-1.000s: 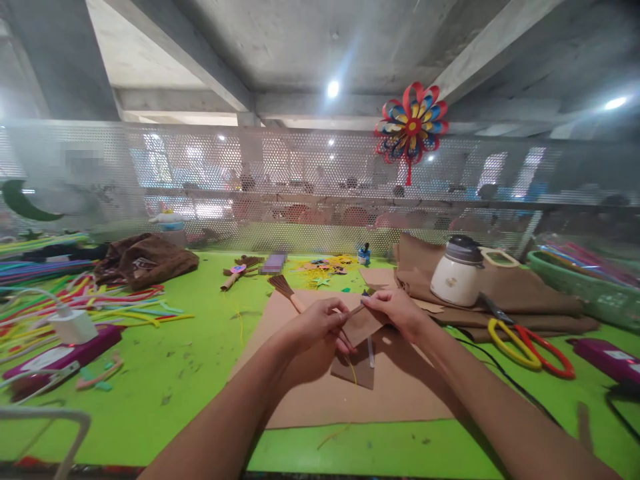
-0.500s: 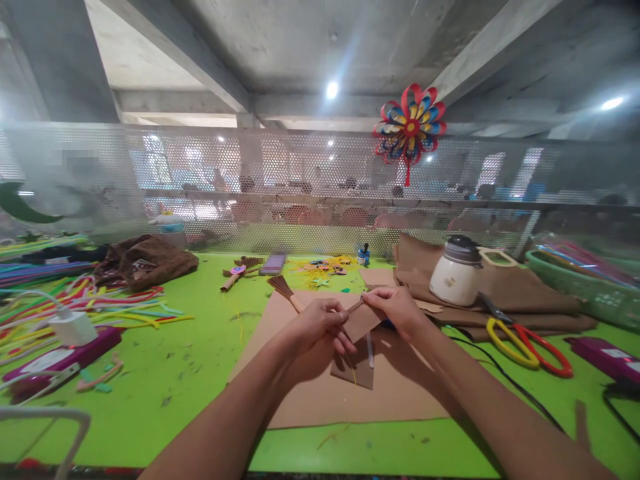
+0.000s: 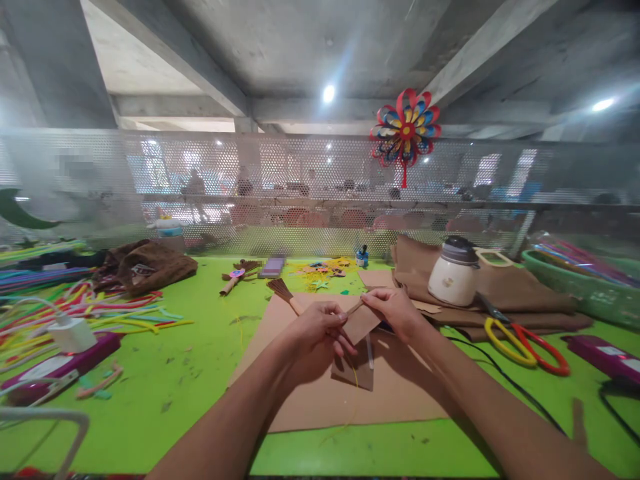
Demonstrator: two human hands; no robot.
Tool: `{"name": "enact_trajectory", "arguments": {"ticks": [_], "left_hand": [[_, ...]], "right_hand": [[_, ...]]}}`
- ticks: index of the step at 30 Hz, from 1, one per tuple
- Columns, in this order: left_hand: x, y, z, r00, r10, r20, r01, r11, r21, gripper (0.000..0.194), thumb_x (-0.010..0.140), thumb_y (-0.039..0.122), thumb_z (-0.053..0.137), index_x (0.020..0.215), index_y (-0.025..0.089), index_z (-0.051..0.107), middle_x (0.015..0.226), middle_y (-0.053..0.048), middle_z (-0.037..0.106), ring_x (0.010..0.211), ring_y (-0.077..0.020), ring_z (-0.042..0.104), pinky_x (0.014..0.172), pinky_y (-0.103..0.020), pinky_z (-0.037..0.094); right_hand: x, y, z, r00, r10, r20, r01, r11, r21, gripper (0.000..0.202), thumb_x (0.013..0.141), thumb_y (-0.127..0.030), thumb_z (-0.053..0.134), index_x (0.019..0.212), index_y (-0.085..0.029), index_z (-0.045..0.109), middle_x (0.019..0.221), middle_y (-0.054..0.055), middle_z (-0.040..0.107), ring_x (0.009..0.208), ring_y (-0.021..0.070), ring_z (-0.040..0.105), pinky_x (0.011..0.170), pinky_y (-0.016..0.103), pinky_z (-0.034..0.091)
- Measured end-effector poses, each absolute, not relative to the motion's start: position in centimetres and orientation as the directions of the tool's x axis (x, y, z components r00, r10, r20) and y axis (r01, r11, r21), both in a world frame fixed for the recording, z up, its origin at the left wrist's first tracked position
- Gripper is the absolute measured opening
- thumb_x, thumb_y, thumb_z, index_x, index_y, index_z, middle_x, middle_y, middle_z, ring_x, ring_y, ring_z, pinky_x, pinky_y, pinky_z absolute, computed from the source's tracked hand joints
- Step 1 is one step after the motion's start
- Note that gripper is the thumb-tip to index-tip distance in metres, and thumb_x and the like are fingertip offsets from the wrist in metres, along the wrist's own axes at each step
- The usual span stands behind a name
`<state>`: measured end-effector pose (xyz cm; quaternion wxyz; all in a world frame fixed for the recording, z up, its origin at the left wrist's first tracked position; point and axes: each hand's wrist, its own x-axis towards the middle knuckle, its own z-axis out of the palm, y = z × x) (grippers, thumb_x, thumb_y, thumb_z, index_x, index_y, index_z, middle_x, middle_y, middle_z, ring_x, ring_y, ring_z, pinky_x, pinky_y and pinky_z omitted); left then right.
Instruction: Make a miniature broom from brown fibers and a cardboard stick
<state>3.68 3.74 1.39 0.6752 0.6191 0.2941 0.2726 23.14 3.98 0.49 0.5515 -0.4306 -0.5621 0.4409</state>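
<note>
A small piece of brown paper (image 3: 362, 324) with a rolled or folded top edge is pinched between both hands. My left hand (image 3: 323, 330) grips its left end, thumb against the fingers. My right hand (image 3: 393, 310) holds the other end between thumb and fingertips. Beneath them lies a large brown paper sheet (image 3: 300, 410). A darker brown piece (image 3: 353, 375) rests on it below my left fingers, beside a thin pale strip (image 3: 370, 352). A fine yellow strand hangs near my left fingers. A fringed brown paper bundle (image 3: 283, 292) lies by the sheet's upper left corner.
Red-and-yellow-handled scissors (image 3: 527, 347), a cream bottle (image 3: 453, 273) and folded brown paper (image 3: 530, 287) are on the right. Colourful pipe cleaners (image 3: 125, 307), a purple power strip (image 3: 60, 367) and a brown cloth (image 3: 145, 265) are left. A perforated screen (image 3: 300, 173) stands behind the green table.
Both hands keep their hold on the brown paper, nearly unmoved. The yellow strand now reaches farther down over the large sheet. The view has shifted slightly.
</note>
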Motion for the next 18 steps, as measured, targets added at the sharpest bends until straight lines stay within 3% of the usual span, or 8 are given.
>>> {"name": "enact_trajectory", "arguments": {"ticks": [6,10,13,15,18], "left_hand": [[4.1,3.2,1.8,0.545,0.837,-0.036,0.03,0.024,0.999,0.015,0.08,0.024,0.057,0.072,0.016,0.047,0.054,-0.005,0.064,0.045,-0.0135,0.061,0.04,-0.017,0.035],[3.8,3.6,1.7,0.537,0.843,-0.02,-0.097,0.086,0.992,0.011,0.08,0.024,0.057,0.077,0.014,0.053,0.058,-0.003,0.063,0.047,-0.0116,0.059,0.046,-0.019,0.042],[3.3,3.8,1.7,0.656,0.754,0.026,-0.22,0.159,0.962,0.015,0.078,0.025,0.063,0.085,0.013,0.056,0.069,-0.006,0.065,0.059,-0.0157,0.065,0.056,-0.024,0.048],[3.2,3.7,1.7,0.731,0.68,0.055,-0.26,0.203,0.944,0.021,0.076,0.026,0.066,0.09,0.013,0.057,0.076,-0.008,0.066,0.064,-0.0182,0.066,0.058,-0.027,0.049],[3.3,3.3,1.6,0.792,0.606,0.074,-0.262,0.227,0.938,0.027,0.077,0.029,0.066,0.096,0.013,0.058,0.082,-0.01,0.066,0.067,-0.0201,0.066,0.061,-0.03,0.049]], "right_hand": [[22.9,4.1,0.4,0.025,0.962,0.271,0.009,0.271,-0.963,0.032,0.063,-0.042,0.076,0.059,-0.013,0.064,0.05,-0.003,0.054,0.049,0.0101,0.044,0.048,0.023,0.034],[23.1,3.5,1.6,-0.035,0.97,0.241,-0.105,0.237,-0.966,0.039,0.073,-0.053,0.064,0.074,-0.014,0.066,0.064,0.003,0.062,0.06,0.017,0.056,0.053,0.028,0.045],[23.5,2.7,2.5,-0.208,0.948,0.239,-0.23,0.19,-0.955,0.041,0.073,-0.046,0.068,0.102,-0.016,0.065,0.088,0.008,0.066,0.078,0.0198,0.061,0.066,0.031,0.05],[23.5,2.1,2.8,-0.389,0.888,0.245,-0.229,0.165,-0.959,0.046,0.071,-0.036,0.074,0.113,-0.019,0.062,0.095,0.008,0.066,0.08,0.0182,0.061,0.072,0.031,0.049],[23.2,1.4,3.0,-0.506,0.812,0.29,-0.128,0.261,-0.957,0.032,0.075,-0.033,0.071,0.103,-0.018,0.068,0.086,0.005,0.066,0.073,0.0152,0.059,0.072,0.03,0.046]]}}
